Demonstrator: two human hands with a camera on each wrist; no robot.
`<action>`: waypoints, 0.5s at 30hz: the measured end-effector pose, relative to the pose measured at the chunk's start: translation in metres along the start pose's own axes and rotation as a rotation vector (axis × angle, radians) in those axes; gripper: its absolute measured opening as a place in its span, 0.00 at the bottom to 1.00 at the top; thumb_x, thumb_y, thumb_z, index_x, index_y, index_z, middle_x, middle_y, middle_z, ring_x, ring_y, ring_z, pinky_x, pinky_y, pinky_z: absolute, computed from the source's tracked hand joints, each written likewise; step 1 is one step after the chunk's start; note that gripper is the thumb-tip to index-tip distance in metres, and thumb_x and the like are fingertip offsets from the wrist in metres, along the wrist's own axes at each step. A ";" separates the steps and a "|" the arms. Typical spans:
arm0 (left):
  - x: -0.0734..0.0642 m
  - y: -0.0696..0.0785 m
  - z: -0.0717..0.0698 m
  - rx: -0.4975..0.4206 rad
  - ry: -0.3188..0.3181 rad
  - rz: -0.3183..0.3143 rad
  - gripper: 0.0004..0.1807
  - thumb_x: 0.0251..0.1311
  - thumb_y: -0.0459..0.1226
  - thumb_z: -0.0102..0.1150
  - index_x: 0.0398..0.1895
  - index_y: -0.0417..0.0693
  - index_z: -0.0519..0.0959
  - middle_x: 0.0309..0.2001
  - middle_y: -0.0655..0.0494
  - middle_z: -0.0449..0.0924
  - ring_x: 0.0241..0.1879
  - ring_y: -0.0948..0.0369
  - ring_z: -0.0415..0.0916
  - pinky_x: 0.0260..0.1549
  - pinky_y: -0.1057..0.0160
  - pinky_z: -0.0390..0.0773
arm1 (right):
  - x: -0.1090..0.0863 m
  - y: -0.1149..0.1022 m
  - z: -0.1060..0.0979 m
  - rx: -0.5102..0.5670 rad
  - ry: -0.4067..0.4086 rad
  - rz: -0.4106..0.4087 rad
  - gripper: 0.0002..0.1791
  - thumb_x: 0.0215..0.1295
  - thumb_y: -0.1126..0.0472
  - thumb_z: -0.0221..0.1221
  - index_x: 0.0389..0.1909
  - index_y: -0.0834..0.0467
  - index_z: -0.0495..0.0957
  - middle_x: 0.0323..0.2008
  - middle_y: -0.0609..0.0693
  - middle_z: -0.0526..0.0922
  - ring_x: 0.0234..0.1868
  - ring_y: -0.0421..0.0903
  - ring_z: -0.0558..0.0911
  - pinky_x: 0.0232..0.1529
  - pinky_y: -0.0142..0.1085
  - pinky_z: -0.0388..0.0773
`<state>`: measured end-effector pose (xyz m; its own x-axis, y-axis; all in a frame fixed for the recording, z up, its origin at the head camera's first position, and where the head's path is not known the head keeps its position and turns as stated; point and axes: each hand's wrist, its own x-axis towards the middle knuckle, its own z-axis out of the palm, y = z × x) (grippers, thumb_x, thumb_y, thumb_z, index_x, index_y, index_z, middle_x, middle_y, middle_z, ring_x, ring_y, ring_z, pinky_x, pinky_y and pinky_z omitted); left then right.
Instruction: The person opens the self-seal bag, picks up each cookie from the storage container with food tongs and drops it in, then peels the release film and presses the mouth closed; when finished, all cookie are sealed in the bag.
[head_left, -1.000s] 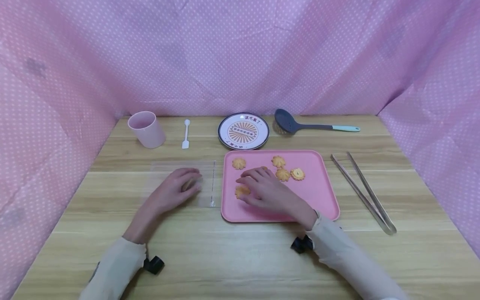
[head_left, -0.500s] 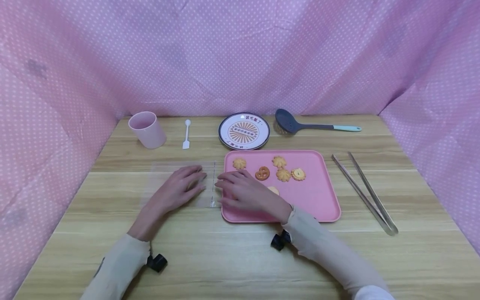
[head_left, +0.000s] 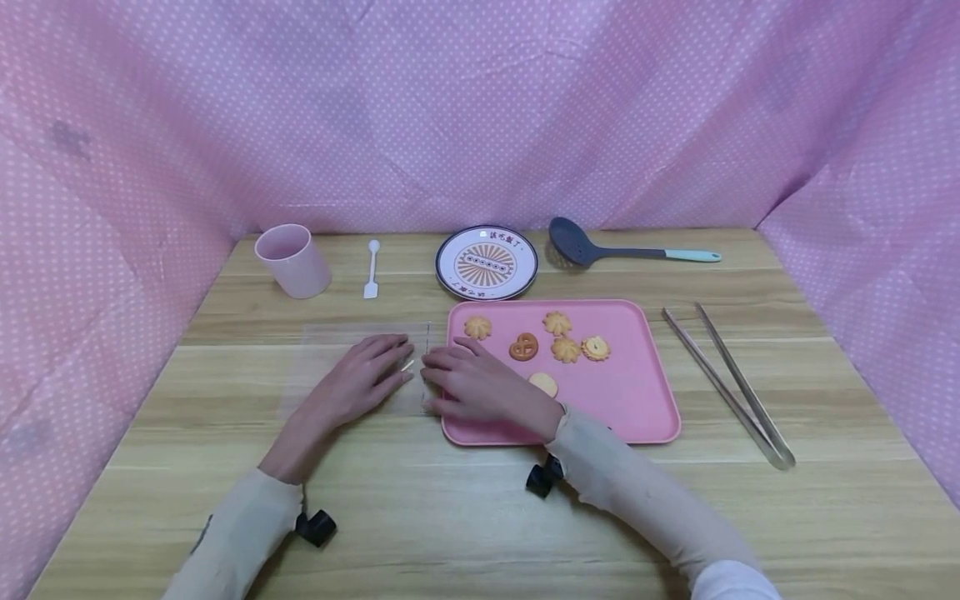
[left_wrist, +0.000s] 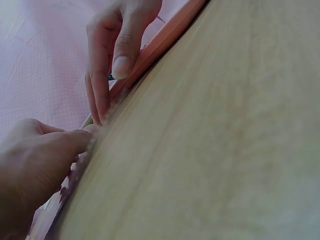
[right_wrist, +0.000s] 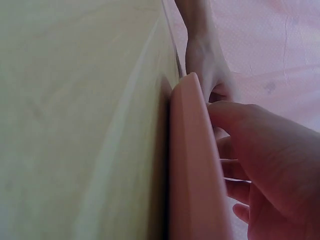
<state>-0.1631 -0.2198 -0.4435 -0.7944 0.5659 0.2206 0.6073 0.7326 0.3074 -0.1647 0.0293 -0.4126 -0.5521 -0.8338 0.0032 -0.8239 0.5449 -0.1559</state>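
Right hand (head_left: pixel 474 385) moved left over tray (head_left: pixel 618 412) | inside: pretzel (head_left: pixel 523 347), cookies (head_left: pixel 566 350) | right's grip unclear, left hand (head_left: pixel 358 379) likewise

By the right fingers (head_left: pixel 444 359): three flower cookies (head_left: pixel 566 349), one pretzel (head_left: pixel 523 347), one round cookie (head_left: pixel 543 384), one frilly cookie (head_left: pixel 596 348), one tray (head_left: pixel 615 400). Left fingers (head_left: pixel 387 360): one clear bag (head_left: pixel 318 346). Farther off, one each: cup (head_left: pixel 296 265), stirrer (head_left: pixel 372 268), plate (head_left: pixel 487 263), ladle (head_left: pixel 618 252), tongs (head_left: pixel 745 384).

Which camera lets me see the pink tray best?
The head view, because it looks down on the pink tray and its cookies, though the right hand and sleeve cover part. The left wrist view shows a strip of edge, partly behind that hand. The right wrist view shows its side close up.
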 end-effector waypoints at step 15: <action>-0.002 -0.001 -0.001 0.009 0.124 0.066 0.18 0.71 0.37 0.62 0.60 0.39 0.83 0.62 0.40 0.80 0.64 0.42 0.74 0.67 0.40 0.69 | 0.003 -0.001 0.003 -0.039 0.016 -0.005 0.28 0.79 0.41 0.54 0.67 0.54 0.78 0.69 0.52 0.75 0.73 0.50 0.69 0.79 0.49 0.53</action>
<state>-0.1626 -0.2222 -0.4436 -0.7477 0.5626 0.3528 0.6581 0.6989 0.2800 -0.1650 0.0258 -0.4151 -0.5492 -0.8354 0.0194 -0.8311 0.5437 -0.1168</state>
